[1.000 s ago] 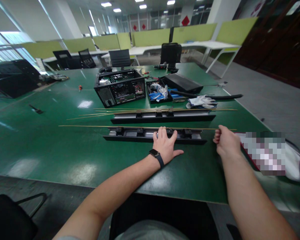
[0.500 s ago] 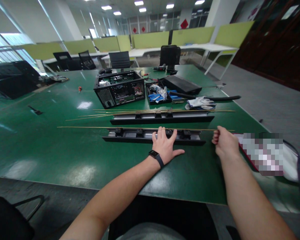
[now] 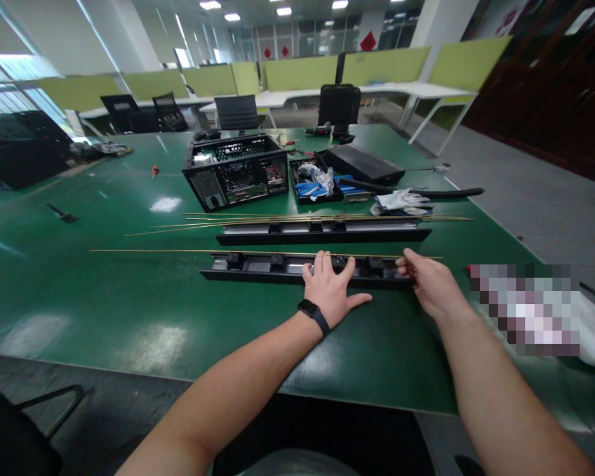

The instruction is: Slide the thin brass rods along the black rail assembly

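Note:
A thin brass-coloured rod (image 3: 149, 250) lies along the far edge of the nearer black rail (image 3: 250, 274), its left end reaching well past the rail. My left hand (image 3: 326, 285) rests on this rail with fingers spread and thumb out to the right; the fingertips reach the rod's line. At the rail's right end, my right hand (image 3: 431, 284) has its fingers closed around the rod, whose short end sticks out beyond them. Several dark blocks (image 3: 277, 262) sit in the rail's channel. Behind lies a second black rail (image 3: 327, 235) with several similar rods (image 3: 208, 225) across it.
An open computer case (image 3: 238, 175) stands farther back on the green table (image 3: 104, 297). Beside it are a tray of gloves (image 3: 316, 184), a flat black box (image 3: 361, 164), white gloves (image 3: 401, 201) and a black tube (image 3: 451, 194). A blurred-out item (image 3: 530, 311) lies at right.
My right hand has moved left to the rail's end, and the rod has slid left with it. My left hand stays spread on the rail.

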`<state>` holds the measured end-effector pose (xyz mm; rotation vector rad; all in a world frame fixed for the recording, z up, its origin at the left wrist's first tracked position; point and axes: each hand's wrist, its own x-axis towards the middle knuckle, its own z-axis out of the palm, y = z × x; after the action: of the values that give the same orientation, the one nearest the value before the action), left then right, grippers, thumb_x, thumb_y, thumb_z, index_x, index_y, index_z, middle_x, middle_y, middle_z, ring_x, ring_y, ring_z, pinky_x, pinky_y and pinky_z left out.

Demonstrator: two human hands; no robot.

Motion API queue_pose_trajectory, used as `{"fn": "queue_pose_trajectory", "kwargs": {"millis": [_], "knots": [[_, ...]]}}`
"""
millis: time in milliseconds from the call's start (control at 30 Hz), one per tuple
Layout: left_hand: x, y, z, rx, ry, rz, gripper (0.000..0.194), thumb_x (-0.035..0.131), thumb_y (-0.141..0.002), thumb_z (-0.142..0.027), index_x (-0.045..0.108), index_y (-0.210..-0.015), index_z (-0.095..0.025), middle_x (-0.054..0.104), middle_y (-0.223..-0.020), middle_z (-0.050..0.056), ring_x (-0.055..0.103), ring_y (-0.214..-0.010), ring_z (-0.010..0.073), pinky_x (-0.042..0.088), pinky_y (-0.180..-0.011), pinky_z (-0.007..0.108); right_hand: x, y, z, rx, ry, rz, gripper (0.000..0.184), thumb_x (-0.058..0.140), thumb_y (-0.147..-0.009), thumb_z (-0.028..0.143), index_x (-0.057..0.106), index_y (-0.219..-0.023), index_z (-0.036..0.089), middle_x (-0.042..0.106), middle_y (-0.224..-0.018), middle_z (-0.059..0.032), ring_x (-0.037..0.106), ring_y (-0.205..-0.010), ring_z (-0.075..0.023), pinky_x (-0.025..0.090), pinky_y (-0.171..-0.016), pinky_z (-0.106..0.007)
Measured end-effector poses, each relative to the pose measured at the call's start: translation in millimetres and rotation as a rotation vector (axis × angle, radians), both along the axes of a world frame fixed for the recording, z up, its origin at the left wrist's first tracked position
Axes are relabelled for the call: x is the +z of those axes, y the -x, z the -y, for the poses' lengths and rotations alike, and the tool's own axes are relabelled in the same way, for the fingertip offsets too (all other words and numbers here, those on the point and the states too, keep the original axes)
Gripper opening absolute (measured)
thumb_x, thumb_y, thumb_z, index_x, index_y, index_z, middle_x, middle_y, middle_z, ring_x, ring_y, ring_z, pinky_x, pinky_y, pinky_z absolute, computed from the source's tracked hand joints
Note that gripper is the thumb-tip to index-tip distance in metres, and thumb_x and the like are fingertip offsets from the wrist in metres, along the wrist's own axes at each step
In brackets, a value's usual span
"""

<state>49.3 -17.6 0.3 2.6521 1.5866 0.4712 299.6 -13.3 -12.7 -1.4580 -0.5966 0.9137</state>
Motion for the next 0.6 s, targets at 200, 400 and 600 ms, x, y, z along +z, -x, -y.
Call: {"fn": "queue_pose_trajectory", "kwargs": {"millis": [200,400,600], "knots": [[-0.1,0,-1,0.0,-0.012,-0.005,0.091,0.064,-0.095,-0.09,0.057,-0.169,-0.038,0.053,-0.17,0.026,0.042,-0.164,0.0443,0.044,-0.119,0.065,4.0,-9,-3,-0.114,0.008,-0.076,0.029,0.085,-0.092,0.035,0.065,-0.078,0.019,0.061,-0.066,0.0006,0.051,-0.05,-0.0074,0.035,-0.043,-0.016],[3.2,0,0,0.004,0.001,-0.02,0.09,0.066,-0.095,-0.088,0.056,-0.17,-0.039,0.054,-0.169,0.026,0.042,-0.163,0.044,0.045,-0.118,0.066,13.0,-33,0,-0.529,0.026,-0.025,0.029,0.069,-0.096,0.019,0.053,-0.072,0.023,0.054,-0.065,0.0038,0.041,-0.046,-0.0065,0.026,-0.037,-0.018],[3.3,-1,0,0.008,-0.005,-0.013,0.089,0.067,-0.095,-0.088,0.057,-0.169,-0.039,0.054,-0.17,0.026,0.042,-0.163,0.0439,0.046,-0.117,0.065,13.8,-37,1,-0.575,0.014,-0.026,0.028,0.066,-0.095,0.017,0.055,-0.07,0.022,0.056,-0.066,0.0021,0.044,-0.048,-0.0077,0.029,-0.037,-0.018]]}}
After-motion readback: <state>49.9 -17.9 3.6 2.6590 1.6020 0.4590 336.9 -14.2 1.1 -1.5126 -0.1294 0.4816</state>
